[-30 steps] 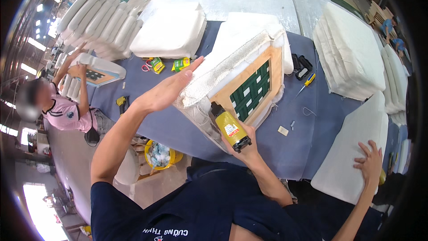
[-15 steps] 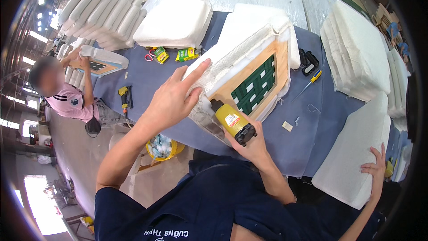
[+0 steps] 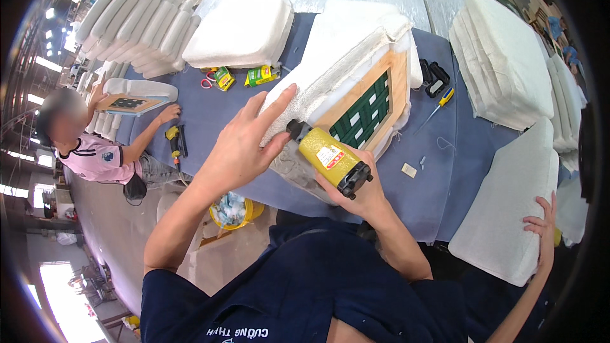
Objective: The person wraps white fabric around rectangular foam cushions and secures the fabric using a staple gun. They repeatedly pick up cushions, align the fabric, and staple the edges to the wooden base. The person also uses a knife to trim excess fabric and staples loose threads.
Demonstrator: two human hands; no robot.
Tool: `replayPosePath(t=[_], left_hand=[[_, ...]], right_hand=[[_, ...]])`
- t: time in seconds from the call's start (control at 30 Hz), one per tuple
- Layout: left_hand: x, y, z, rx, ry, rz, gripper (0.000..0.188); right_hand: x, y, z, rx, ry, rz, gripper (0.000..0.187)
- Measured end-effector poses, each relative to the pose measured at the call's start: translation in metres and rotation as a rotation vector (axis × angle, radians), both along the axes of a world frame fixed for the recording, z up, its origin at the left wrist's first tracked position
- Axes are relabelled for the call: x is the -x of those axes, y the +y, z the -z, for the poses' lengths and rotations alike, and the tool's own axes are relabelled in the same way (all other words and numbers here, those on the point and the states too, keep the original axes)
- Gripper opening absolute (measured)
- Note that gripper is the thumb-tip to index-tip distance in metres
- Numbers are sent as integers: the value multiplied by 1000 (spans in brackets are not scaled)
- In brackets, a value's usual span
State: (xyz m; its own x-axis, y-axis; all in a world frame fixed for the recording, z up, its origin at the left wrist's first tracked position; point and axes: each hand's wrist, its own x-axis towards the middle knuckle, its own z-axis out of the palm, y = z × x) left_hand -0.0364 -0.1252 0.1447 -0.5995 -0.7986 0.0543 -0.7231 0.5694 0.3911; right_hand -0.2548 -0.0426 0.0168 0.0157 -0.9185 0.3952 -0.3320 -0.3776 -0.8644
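Observation:
A seat cushion with white fabric (image 3: 321, 89) stands tilted before me, its underside showing a wooden frame (image 3: 398, 82) and woven green webbing (image 3: 362, 114). My left hand (image 3: 241, 146) grips the cushion's left edge, fingers over the fabric and thumb on the near side. In my right hand (image 3: 362, 194) is a yellow staple gun (image 3: 329, 154), fingers wrapped around its partly hidden handle. The gun's black nose is at the fabric edge, close to my left thumb; whether it touches is hard to tell.
On the blue-grey table (image 3: 432, 178) lie a screwdriver (image 3: 438, 108), black pieces (image 3: 434, 78), staple boxes (image 3: 262, 75) and another staple gun (image 3: 175, 141). Cushion stacks (image 3: 502, 63) stand around. A person (image 3: 101, 146) works at left; another's hand (image 3: 543, 225) rests on a cushion at right.
The staple gun in my right hand has moved up and left to the cushion's fabric edge by my left thumb. The left co-worker's hand has come down toward the staple gun on the table.

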Motion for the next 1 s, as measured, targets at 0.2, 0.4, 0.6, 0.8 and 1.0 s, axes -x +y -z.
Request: replayPosePath(t=[0.2, 0.4, 0.6, 0.8, 1.0], left_hand=[[-8, -4, -7, -106, 61, 31, 73], [-9, -5, -5, -112, 68, 22, 75], [-9, -7, -3, -99, 54, 35, 75], [-11, -7, -2, -100, 58, 31, 75], [-10, -3, -5, -119, 56, -10, 75]], right_hand=[[2, 1, -8, -64, 6, -25, 33], [7, 8, 9, -6, 8, -17, 71], [11, 3, 8, -49, 45, 48, 46], [20, 9, 1, -184, 61, -66, 74], [23, 1, 34, 4, 124, 85, 40]])
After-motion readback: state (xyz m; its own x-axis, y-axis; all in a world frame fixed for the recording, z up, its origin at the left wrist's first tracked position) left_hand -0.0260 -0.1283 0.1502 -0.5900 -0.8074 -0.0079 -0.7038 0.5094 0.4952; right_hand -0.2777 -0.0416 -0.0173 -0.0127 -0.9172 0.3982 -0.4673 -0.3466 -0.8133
